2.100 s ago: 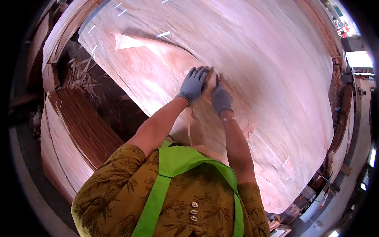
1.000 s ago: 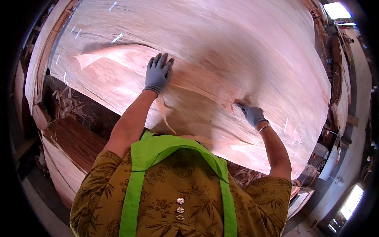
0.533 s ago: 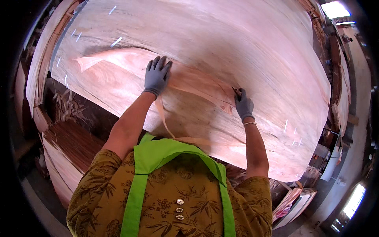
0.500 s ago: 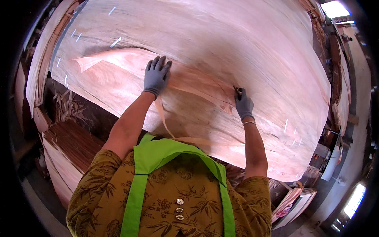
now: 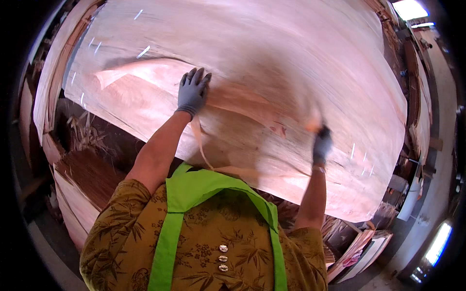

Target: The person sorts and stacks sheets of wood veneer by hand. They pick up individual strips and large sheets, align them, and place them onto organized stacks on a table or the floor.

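Note:
A large sheet of pale pinkish wood veneer (image 5: pixel 330 53) lies in front of me. Across its middle runs a loose, curled veneer strip (image 5: pixel 150 70), its left end lifted and pointed. My left hand (image 5: pixel 193 91), in a grey glove, lies flat on this strip with fingers stretched out. A narrow ribbon of veneer (image 5: pixel 198 136) trails from below it toward my apron. My right hand (image 5: pixel 322 144), also gloved, is smeared by motion above the sheet's right part. Its fingers look closed on a blurred orange-pink veneer scrap (image 5: pixel 314 123).
Short white tape pieces (image 5: pixel 143 52) stick to the sheet near its edges. Stacked brown veneer (image 5: pixel 87 177) and splintered scraps (image 5: pixel 85 131) lie at the left. More veneer pieces (image 5: pixel 357 252) stand at the lower right, beside a long pale beam (image 5: pixel 434 131).
My right hand has moved right and toward me, away from the curled strip, with a blurred veneer scrap now at its fingers. My left hand stays in place.

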Demonstrator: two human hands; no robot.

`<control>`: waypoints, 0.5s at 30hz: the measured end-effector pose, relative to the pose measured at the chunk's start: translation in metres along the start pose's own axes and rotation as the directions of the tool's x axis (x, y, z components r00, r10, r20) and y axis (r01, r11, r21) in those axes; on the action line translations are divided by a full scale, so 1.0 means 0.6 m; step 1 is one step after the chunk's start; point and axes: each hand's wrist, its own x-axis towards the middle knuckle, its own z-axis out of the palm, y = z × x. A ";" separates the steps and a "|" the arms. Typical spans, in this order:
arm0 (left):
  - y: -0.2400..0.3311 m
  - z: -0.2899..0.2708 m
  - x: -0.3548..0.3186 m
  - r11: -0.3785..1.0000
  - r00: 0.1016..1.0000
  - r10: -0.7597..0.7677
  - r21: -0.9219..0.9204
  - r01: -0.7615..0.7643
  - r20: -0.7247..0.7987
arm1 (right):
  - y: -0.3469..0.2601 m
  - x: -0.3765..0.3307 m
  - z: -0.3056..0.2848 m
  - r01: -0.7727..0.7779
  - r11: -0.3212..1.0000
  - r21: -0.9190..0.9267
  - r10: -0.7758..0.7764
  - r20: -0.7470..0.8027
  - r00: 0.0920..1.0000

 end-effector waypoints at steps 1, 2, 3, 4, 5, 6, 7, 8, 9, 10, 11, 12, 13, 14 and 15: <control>-0.003 0.004 -0.004 1.000 1.000 -0.006 0.002 0.006 0.000 | 0.047 -0.025 -0.045 -0.087 0.996 -0.004 0.086 -0.117 0.989; -0.014 0.004 -0.007 1.000 1.000 -0.020 0.019 0.020 -0.004 | 0.094 -0.060 -0.096 -0.228 0.973 -0.039 0.215 -0.212 0.953; -0.012 0.006 -0.006 1.000 1.000 -0.017 0.023 0.018 -0.007 | 0.141 -0.107 -0.148 -0.403 0.911 -0.088 0.361 -0.299 0.883; -0.011 0.008 -0.007 1.000 1.000 -0.013 0.008 0.013 -0.017 | 0.178 -0.154 -0.198 -0.614 0.777 -0.139 0.545 -0.340 0.767; -0.012 0.008 -0.007 1.000 1.000 -0.010 -0.005 0.010 -0.025 | 0.201 -0.193 -0.240 -0.786 0.588 -0.189 0.713 -0.337 0.615; -0.009 0.007 -0.003 1.000 1.000 -0.003 -0.019 0.002 -0.029 | 0.210 -0.217 -0.260 -0.869 0.433 -0.239 0.816 -0.305 0.491; -0.007 0.004 -0.008 1.000 1.000 -0.003 -0.030 0.003 -0.027 | 0.209 -0.219 -0.262 -0.855 0.442 -0.271 0.830 -0.239 0.504; -0.005 0.003 -0.006 0.999 0.999 -0.002 -0.039 0.000 -0.034 | 0.203 -0.205 -0.225 -0.679 0.664 -0.313 0.671 -0.153 0.726; -0.007 0.003 -0.004 0.999 0.999 -0.005 -0.042 0.003 -0.047 | 0.199 -0.184 -0.184 -0.439 0.838 -0.326 0.450 -0.046 0.892; -0.011 0.005 -0.008 0.999 0.998 -0.007 -0.032 0.005 -0.065 | 0.100 -0.137 -0.123 -0.264 0.964 0.042 0.266 -0.040 0.963; -0.008 0.004 -0.004 0.999 0.997 -0.007 -0.048 0.004 -0.080 | 0.065 -0.109 -0.068 -0.323 0.946 -0.011 0.320 0.182 0.930; -0.011 0.002 -0.006 0.999 0.997 -0.012 -0.051 0.007 -0.082 | -0.017 -0.076 -0.010 -0.131 0.991 -0.036 0.136 0.290 0.947; -0.015 0.002 -0.009 0.998 0.996 -0.016 -0.055 0.012 -0.085 | -0.119 -0.051 0.040 -0.125 0.974 0.189 0.068 0.282 0.957; -0.018 0.004 -0.011 0.998 0.995 -0.030 -0.058 0.025 -0.093 | -0.211 -0.028 0.067 -0.019 0.968 0.249 -0.051 0.271 0.961; -0.024 0.006 -0.016 0.997 0.994 -0.048 -0.060 0.043 -0.099 | -0.285 -0.006 0.084 -0.059 0.978 0.201 -0.033 0.424 0.905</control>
